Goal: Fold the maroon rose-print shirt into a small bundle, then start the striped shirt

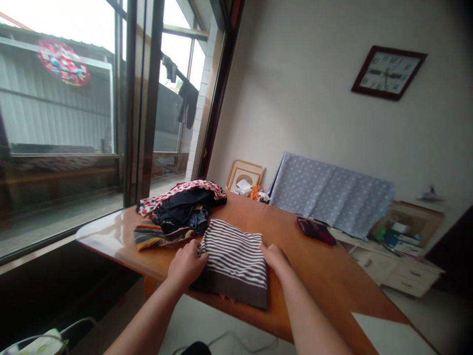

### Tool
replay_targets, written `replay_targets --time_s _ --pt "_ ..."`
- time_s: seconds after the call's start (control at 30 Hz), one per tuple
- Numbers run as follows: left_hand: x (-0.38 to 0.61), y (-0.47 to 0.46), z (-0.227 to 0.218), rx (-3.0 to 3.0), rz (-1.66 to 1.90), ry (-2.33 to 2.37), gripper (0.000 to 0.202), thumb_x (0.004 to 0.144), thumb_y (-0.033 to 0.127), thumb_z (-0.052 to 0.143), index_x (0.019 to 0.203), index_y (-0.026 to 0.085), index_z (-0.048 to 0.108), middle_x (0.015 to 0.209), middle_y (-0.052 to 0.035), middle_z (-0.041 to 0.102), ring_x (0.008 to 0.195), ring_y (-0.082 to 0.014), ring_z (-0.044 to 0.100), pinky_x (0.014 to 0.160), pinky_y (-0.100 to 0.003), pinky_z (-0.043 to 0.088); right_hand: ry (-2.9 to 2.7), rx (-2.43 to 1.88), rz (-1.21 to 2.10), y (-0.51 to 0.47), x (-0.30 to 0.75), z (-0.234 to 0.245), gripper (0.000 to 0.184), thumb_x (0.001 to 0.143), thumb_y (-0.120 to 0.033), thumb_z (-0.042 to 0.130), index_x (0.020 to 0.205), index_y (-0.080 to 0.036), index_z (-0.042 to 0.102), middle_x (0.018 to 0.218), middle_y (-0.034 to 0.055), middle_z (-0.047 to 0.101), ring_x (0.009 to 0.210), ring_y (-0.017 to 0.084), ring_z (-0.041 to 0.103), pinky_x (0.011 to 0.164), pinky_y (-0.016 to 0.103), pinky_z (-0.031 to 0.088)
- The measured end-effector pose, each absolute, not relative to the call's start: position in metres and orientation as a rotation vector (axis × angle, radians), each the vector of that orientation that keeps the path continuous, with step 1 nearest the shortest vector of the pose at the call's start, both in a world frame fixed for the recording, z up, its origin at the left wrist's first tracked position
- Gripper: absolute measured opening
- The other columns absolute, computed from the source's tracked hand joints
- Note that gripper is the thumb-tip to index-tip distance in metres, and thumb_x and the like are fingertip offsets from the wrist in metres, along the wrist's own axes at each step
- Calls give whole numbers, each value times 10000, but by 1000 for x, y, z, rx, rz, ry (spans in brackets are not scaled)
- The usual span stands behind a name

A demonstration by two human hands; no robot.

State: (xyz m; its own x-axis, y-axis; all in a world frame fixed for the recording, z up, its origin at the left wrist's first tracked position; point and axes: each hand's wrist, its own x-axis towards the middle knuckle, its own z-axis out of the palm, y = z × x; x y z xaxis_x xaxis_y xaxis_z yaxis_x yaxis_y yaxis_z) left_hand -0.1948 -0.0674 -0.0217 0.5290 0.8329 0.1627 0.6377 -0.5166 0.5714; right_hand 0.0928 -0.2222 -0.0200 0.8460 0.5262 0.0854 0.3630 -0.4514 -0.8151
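A striped knit garment (236, 251), dark and white with a plain dark ribbed band at its near end, lies folded in a rough rectangle on the wooden table (306, 276). At its left edge, my left hand (188, 261) has its fingers closed on the fabric. My right hand (273, 255) pinches the opposite edge, near the far right corner. Just beyond my left hand is a heap of clothes: a black garment (181, 207), a red, white and black patterned cloth (199, 185) and a yellow and grey striped piece (151, 234).
A folded dark garment (316, 230) lies toward the table's far right. Behind the table, a blue star-patterned cloth (328, 192) covers something by a white cabinet (410, 281). Windows (144, 98) run along the left. A white sheet (384, 333) lies at the near right.
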Motion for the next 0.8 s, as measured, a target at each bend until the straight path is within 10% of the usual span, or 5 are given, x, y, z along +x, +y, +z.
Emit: replay_targets --time_s 0.53,0.8 --pt "-120 -125 -31 2305 552 869 238 827 215 543 1042 234 643 1058 -52 739 960 -212 671 772 -269 449 -468 -2170 -142 -327 155 -46 268 864 -433 621 709 -214 604 729 57 687 709 199 609 607 248 370" --pt "-100 -156 -13 2336 411 944 493 884 675 470 1071 249 634 976 -60 755 924 -273 692 711 -311 412 -380 -2004 26 -378 156 -62 364 810 -383 712 1113 -184 681 965 64 748 859 192 680 718 227 471"
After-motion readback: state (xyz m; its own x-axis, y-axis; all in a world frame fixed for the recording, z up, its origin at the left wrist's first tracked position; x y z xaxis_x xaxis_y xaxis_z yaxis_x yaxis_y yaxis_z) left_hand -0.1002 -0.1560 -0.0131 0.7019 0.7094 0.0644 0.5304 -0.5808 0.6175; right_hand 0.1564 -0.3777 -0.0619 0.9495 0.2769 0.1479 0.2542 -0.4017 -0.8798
